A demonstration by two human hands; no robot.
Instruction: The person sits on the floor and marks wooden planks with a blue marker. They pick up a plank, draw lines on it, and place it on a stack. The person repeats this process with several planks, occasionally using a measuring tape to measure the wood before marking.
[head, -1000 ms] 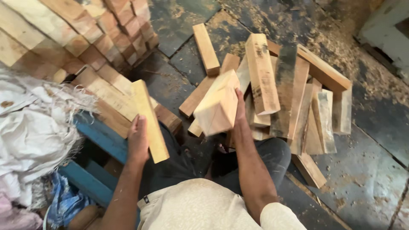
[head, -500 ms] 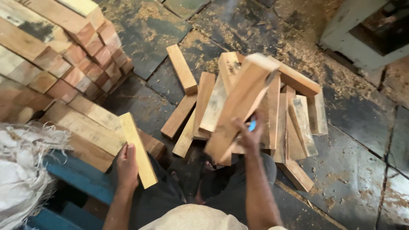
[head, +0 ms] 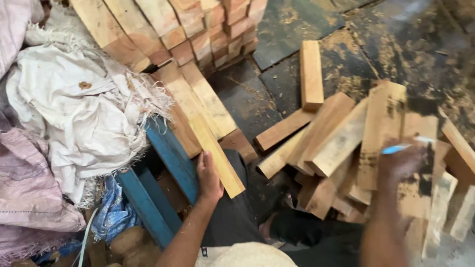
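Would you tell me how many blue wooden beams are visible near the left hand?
2: one blue wooden beam beside the left hand, another lower left; more may be hidden under cloth.

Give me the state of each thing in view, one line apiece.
Left hand: gripping the plank.
Plank: held, tilted over the lap.
Right hand: blurred, holding a blue pen over the loose blocks.
Blue pen: held.
Loose blocks: jumbled on the floor.
Stacked blocks: neatly piled.
White sack: crumpled, frayed.

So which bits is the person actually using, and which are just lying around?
In use:
left hand on a pale wood block
right hand, blurred, with a blue pen
loose block pile

Lying about:
white sacking
blue frame
stacked blocks
lone block
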